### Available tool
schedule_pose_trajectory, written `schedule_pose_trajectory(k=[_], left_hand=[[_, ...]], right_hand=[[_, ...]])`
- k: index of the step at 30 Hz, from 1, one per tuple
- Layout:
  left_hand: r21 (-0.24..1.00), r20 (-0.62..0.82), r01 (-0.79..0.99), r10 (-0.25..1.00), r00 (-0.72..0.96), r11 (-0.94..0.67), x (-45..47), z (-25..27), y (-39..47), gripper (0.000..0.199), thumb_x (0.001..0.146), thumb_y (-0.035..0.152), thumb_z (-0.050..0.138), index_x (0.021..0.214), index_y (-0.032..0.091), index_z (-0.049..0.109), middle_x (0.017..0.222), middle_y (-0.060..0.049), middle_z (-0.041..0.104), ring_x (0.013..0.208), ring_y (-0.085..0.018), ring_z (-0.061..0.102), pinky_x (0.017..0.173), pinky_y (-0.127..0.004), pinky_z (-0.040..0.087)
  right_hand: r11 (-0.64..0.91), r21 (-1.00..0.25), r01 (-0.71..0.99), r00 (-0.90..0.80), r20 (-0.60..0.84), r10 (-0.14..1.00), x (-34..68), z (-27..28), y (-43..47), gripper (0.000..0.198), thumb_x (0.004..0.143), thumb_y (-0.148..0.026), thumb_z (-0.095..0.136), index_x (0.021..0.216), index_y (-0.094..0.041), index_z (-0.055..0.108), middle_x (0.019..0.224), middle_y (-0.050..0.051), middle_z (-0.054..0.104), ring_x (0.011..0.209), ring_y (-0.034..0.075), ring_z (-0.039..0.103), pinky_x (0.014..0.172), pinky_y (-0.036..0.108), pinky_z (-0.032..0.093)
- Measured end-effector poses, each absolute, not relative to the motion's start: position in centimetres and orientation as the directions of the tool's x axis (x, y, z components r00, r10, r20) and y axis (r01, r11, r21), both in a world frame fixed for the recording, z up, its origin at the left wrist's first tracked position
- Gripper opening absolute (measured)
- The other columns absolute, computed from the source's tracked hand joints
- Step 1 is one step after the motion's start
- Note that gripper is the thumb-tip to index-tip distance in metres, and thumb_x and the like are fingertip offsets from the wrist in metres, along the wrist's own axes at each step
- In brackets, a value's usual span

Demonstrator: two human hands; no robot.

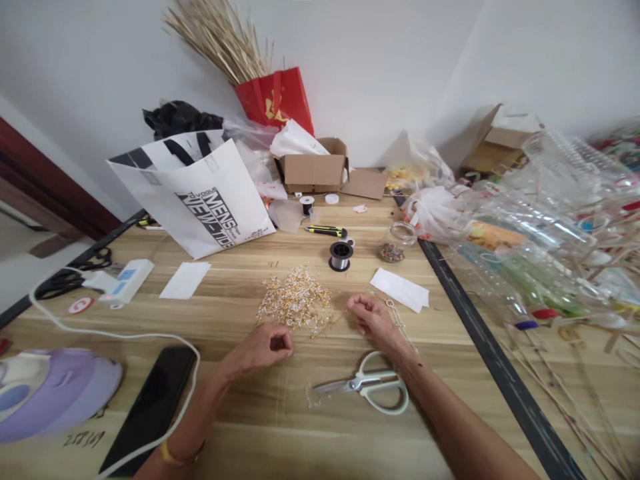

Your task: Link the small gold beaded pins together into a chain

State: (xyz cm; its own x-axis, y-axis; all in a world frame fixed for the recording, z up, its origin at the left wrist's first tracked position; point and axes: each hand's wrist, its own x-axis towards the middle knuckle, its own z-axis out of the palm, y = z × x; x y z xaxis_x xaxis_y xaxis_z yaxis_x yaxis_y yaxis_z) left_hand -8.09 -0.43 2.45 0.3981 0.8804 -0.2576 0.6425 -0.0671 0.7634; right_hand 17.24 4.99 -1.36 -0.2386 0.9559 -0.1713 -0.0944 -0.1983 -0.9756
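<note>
A loose pile of small gold and clear beads (295,297) lies on the wooden table. At its near edge is my left hand (267,345), thumb and fingers pinched together. My right hand (371,315) sits just right of the pile, its fingertips also pressed together. Whatever either pinch holds is too small or fine to make out. Beside my right wrist lies a thin beaded chain (395,319). White-handled scissors (367,383) rest below my hands, blades pointing left, near a small clear strand (316,397). Beyond the pile stands a spool of silvery wire (341,257).
A glass jar (399,241) with small beads, a yellow-black utility knife (326,231) and white paper (400,289) lie farther back. A white shopping bag (215,200) stands left. A phone (150,407) and cable (135,335) are near left; plastic bottles (530,267) crowd the right.
</note>
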Motion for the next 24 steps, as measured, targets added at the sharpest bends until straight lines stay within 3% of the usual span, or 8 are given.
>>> schedule_pose_trajectory(k=[9,15,24], left_hand=[[0.773,-0.329,0.634,0.854,0.404,-0.002,-10.0,2.0,-0.9,0.009,0.072,0.023,0.056,0.071,0.015,0.057,0.07,0.001,0.058,0.066,-0.013,0.052,0.062,-0.022,0.041],[0.751,-0.405,0.658,0.826,0.393,0.055,-11.1,1.7,-1.6,0.011,0.07,0.024,0.057,0.074,0.015,0.06,0.07,-0.001,0.061,0.065,-0.013,0.053,0.06,-0.022,0.041],[0.635,-0.431,0.772,0.813,0.391,-0.034,-11.7,2.7,-1.7,0.01,0.068,0.022,0.054,0.07,0.015,0.061,0.066,0.0,0.059,0.061,-0.013,0.051,0.057,-0.021,0.037]], right_hand=[[-0.097,-0.984,0.147,-0.448,-0.154,0.881,18.5,-1.0,5.5,0.027,0.074,-0.043,0.06,0.073,-0.016,0.054,0.051,-0.008,0.039,0.037,0.005,0.035,0.034,0.017,0.031],[-0.045,-0.944,0.328,-0.561,-0.233,0.794,18.5,0.1,4.7,0.022,0.078,-0.036,0.056,0.071,-0.016,0.051,0.053,-0.007,0.04,0.044,0.006,0.035,0.039,0.017,0.027],[0.081,-0.922,0.378,-0.637,-0.195,0.746,18.3,-0.4,4.6,0.009,0.079,-0.022,0.052,0.074,-0.015,0.052,0.055,-0.005,0.041,0.048,0.007,0.036,0.045,0.018,0.027]])
